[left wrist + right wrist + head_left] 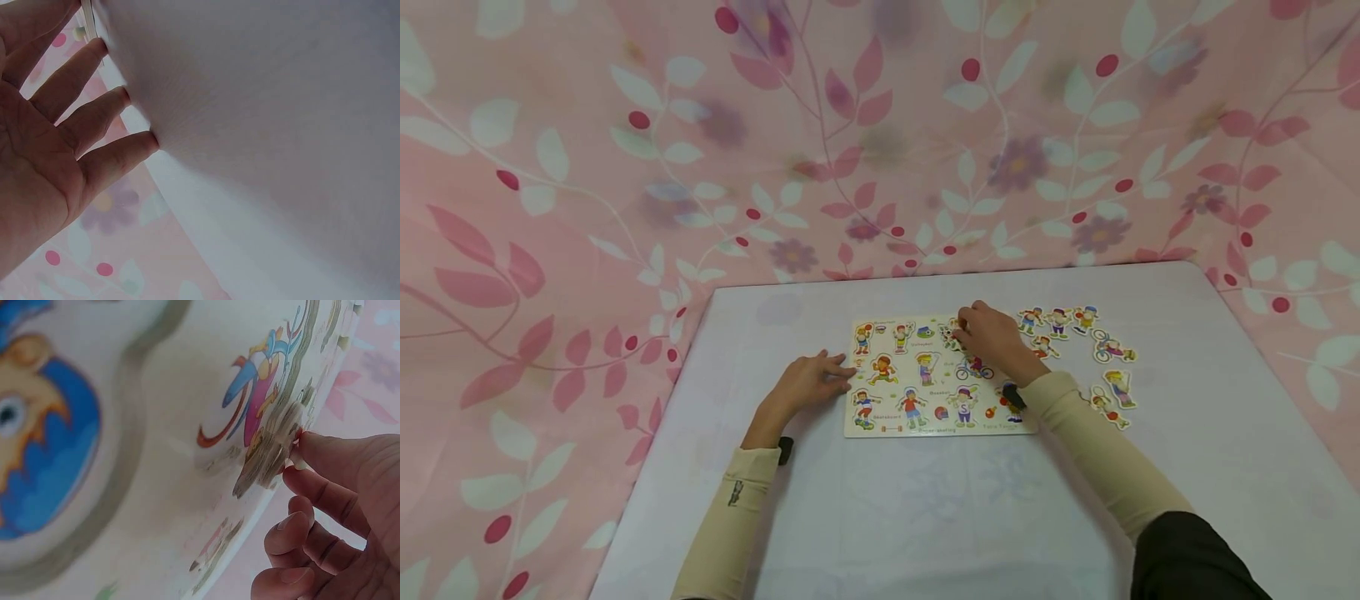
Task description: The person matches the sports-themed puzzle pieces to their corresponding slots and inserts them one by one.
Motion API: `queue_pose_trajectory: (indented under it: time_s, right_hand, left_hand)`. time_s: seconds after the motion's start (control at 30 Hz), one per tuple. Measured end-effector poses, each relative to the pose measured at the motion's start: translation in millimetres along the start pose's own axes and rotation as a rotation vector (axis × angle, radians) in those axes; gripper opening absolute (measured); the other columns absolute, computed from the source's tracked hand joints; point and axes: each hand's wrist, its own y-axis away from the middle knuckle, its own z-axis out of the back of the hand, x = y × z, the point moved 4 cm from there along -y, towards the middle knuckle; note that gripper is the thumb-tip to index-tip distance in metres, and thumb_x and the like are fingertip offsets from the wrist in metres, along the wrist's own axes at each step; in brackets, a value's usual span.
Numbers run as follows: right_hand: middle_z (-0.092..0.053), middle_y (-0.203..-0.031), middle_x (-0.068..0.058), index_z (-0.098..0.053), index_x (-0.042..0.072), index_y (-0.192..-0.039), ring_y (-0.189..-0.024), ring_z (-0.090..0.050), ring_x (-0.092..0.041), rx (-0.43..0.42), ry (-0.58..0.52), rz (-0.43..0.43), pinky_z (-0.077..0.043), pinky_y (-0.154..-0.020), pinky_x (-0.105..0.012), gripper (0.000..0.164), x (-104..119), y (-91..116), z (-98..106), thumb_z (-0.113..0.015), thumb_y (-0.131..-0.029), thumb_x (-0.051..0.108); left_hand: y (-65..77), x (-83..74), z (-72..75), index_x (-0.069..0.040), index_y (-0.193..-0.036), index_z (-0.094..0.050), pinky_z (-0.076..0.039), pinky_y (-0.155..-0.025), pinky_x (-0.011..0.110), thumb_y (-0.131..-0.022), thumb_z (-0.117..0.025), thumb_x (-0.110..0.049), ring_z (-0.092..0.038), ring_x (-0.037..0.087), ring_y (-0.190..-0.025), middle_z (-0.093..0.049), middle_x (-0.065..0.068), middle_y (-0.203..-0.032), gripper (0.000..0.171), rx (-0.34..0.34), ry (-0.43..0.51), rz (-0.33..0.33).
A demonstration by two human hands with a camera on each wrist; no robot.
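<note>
A cream wooden puzzle board (pixel 906 372) with pictures of children at sports lies on the table. At its upper right part, my right hand (pixel 992 336) pinches a small puzzle piece (pixel 267 459) between thumb and index finger. The piece is seen edge-on in the right wrist view, right at the board's face; the other fingers are bent beside it. My left hand (pixel 808 385) is at the board's left edge, its fingers spread and fairly straight. In the left wrist view, several fingertips (pixel 150 140) rest on the white tabletop.
Right of the board lie several loose puzzle pieces, among them a cyclist (pixel 1112 347) and a figure in yellow and purple (pixel 1119 388). A white cloth (pixel 925 517) covers the table. Behind it hangs a pink floral curtain (pixel 880 167).
</note>
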Motion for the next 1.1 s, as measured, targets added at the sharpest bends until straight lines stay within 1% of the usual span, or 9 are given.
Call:
queue_pose_trajectory:
  time_s: [0.2, 0.43, 0.7, 0.8, 0.93, 1.1]
  right_hand:
    - [-0.054, -0.089, -0.006, -0.064, 0.012, -0.092, -0.067, -0.05, -0.018, 0.03, 0.009, -0.006, -0.043, -0.057, -0.033, 0.017, 1.4, -5.7, -2.8, -0.064, -0.097, 0.029]
    - [-0.051, -0.084, -0.006, -0.06, 0.013, -0.087, -0.064, -0.047, -0.018, 0.027, 0.005, -0.003, -0.041, -0.056, -0.033, 0.019, 6.2, -7.8, -4.7, -0.064, -0.097, 0.028]
    - [-0.051, -0.082, -0.006, -0.06, 0.012, -0.086, -0.063, -0.047, -0.019, 0.023, -0.012, -0.001, -0.04, -0.055, -0.033, 0.019, 7.3, -9.4, -5.2, -0.065, -0.096, 0.027]
    - [-0.053, -0.085, -0.006, -0.062, 0.012, -0.09, -0.065, -0.048, -0.019, 0.041, -0.007, -0.01, -0.041, -0.056, -0.032, 0.019, 4.7, -10.2, -6.5, -0.065, -0.096, 0.03]
    - [-0.057, -0.091, -0.006, -0.066, 0.011, -0.101, -0.068, -0.051, -0.018, 0.061, -0.005, -0.024, -0.045, -0.058, -0.032, 0.023, 2.1, -9.7, -6.4, -0.065, -0.096, 0.033]
    - [-0.06, -0.098, -0.009, -0.068, 0.009, -0.109, -0.066, -0.051, -0.018, 0.032, -0.034, -0.018, -0.044, -0.054, -0.032, 0.028, 3.4, -3.1, -1.4, -0.066, -0.095, 0.033]
  left_hand:
    - [-0.5, 1.6, -1.6, -0.02, -0.12, -0.073, -0.029, -0.111, 0.056, -0.087, -0.077, -0.029, -0.039, 0.038, -0.137, -0.055, 0.006, -0.139, 0.034, -0.003, 0.019, -0.01]
    - [-0.8, 1.3, -2.2, -0.02, -0.12, -0.073, -0.029, -0.111, 0.056, -0.087, -0.077, -0.028, -0.038, 0.037, -0.138, -0.055, 0.005, -0.139, 0.034, 0.001, 0.016, 0.001]
    - [-0.5, 0.6, -0.3, -0.021, -0.121, -0.072, -0.029, -0.111, 0.055, -0.087, -0.077, -0.029, -0.039, 0.036, -0.138, -0.054, 0.004, -0.14, 0.035, 0.004, -0.006, 0.011]
    - [-0.4, 0.8, -0.5, -0.021, -0.121, -0.072, -0.03, -0.11, 0.055, -0.087, -0.077, -0.029, -0.039, 0.037, -0.137, -0.055, 0.004, -0.139, 0.035, 0.004, -0.008, 0.006]
    - [0.1, 0.4, 0.0, -0.02, -0.121, -0.072, -0.031, -0.11, 0.056, -0.087, -0.077, -0.029, -0.04, 0.038, -0.136, -0.055, 0.006, -0.138, 0.035, -0.001, 0.001, -0.013]
    - [0.6, -0.7, 1.0, -0.019, -0.12, -0.072, -0.032, -0.108, 0.057, -0.087, -0.077, -0.028, -0.042, 0.04, -0.134, -0.056, 0.008, -0.138, 0.035, -0.012, 0.0, -0.032]
